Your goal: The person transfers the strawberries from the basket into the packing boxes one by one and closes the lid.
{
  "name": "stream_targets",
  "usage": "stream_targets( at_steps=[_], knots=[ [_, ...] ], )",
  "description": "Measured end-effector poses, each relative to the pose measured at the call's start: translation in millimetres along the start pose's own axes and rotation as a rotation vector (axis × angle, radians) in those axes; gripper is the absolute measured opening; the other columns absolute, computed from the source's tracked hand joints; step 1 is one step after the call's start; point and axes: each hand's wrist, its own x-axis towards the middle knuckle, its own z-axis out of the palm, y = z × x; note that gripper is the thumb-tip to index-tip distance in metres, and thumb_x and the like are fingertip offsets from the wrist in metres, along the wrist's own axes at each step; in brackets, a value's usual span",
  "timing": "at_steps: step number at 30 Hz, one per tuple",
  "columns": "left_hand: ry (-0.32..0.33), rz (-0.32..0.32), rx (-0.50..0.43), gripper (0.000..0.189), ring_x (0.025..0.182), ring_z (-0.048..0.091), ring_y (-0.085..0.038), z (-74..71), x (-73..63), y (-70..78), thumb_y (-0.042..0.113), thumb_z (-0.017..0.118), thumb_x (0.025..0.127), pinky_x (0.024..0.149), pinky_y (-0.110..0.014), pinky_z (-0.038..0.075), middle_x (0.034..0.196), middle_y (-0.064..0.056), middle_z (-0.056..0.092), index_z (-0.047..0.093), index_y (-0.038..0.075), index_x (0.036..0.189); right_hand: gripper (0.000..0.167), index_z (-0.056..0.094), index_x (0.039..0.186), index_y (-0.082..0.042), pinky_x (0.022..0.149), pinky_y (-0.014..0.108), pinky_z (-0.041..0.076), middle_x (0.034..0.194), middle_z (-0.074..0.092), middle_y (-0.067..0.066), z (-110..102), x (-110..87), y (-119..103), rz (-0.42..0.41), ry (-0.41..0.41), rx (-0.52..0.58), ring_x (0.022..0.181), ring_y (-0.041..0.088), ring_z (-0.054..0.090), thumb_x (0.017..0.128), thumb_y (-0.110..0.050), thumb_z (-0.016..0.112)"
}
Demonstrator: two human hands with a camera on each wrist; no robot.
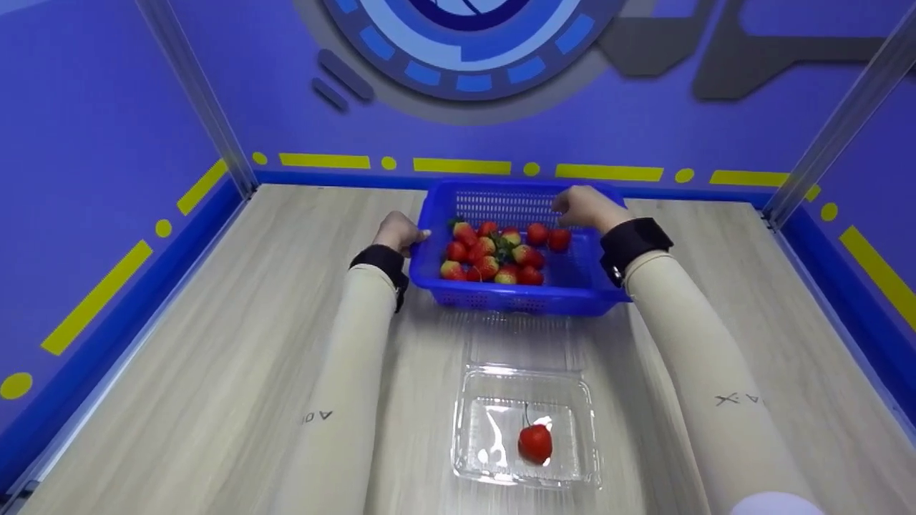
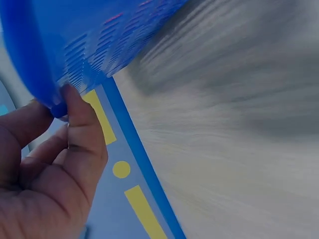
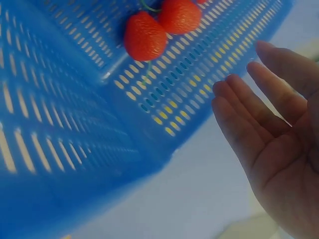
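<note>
My left hand pinches the left rim of the blue plastic basket between thumb and fingers, as the left wrist view shows close up. Over the basket's back right part hovers my right hand, fingers extended and nothing held. Several strawberries, some red and some pale yellow-green, lie bunched in the left and middle of the basket. Two red strawberries near the basket wall are closest to the right hand.
In front of the basket, a clear plastic clamshell box lies open on the wood-grain table. It holds one red fruit with a thin stem. Blue-purple panels with yellow marks enclose the back and sides.
</note>
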Motion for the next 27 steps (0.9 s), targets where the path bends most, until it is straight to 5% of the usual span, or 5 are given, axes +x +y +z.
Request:
stream_targets(
  at_steps=[3,6,19,23,27],
  knots=[
    [0.027,-0.013,-0.047,0.028,0.049,0.066,-0.020,11.8,62.0,-30.0,0.021,0.081,0.088,0.048,-0.033,0.059,0.064,-0.010,0.068,0.070,-0.004,0.089,0.038,0.066,0.121,0.013,0.107,0.054,0.051,0.124,0.068,0.033,4.0,6.2,-1.6,0.009,-0.008,-0.004,0.118,0.047,0.063,0.085,0.002,0.064],
    [0.024,-0.048,-0.028,0.029,0.054,0.069,-0.023,10.3,64.3,-27.4,0.021,0.079,0.090,0.052,-0.035,0.061,0.071,-0.013,0.071,0.071,-0.006,0.098,0.040,0.066,0.123,0.013,0.108,0.054,0.050,0.125,0.067,0.033,7.7,9.1,-1.3,0.030,-0.019,-0.013,0.120,0.047,0.062,0.085,0.002,0.064],
    [0.047,-0.063,0.065,0.032,0.045,0.052,-0.012,-12.1,-70.6,34.3,0.018,0.075,0.093,0.047,-0.021,0.052,0.070,-0.009,0.064,0.070,-0.009,0.110,0.043,0.064,0.126,0.013,0.113,0.055,0.047,0.133,0.063,0.033,19.0,7.7,10.0,0.169,-0.131,0.009,0.126,0.047,0.060,0.085,0.000,0.065],
    [0.047,-0.065,0.064,0.032,0.051,0.052,-0.012,-13.2,-77.3,38.0,0.018,0.075,0.093,0.048,-0.020,0.048,0.070,-0.006,0.058,0.069,-0.007,0.113,0.045,0.064,0.128,0.011,0.112,0.056,0.048,0.136,0.063,0.031,21.8,11.0,13.1,0.187,-0.157,-0.018,0.126,0.046,0.059,0.084,0.001,0.064],
    [0.039,-0.072,0.190,0.041,0.084,0.065,-0.020,-14.7,-60.5,38.2,0.023,0.077,0.092,0.080,-0.027,0.059,0.102,-0.013,0.072,0.069,-0.005,0.120,0.046,0.065,0.129,0.008,0.110,0.055,0.049,0.137,0.062,0.029,23.0,15.2,12.5,0.188,-0.169,-0.044,0.126,0.045,0.060,0.084,0.000,0.066]
  ],
)
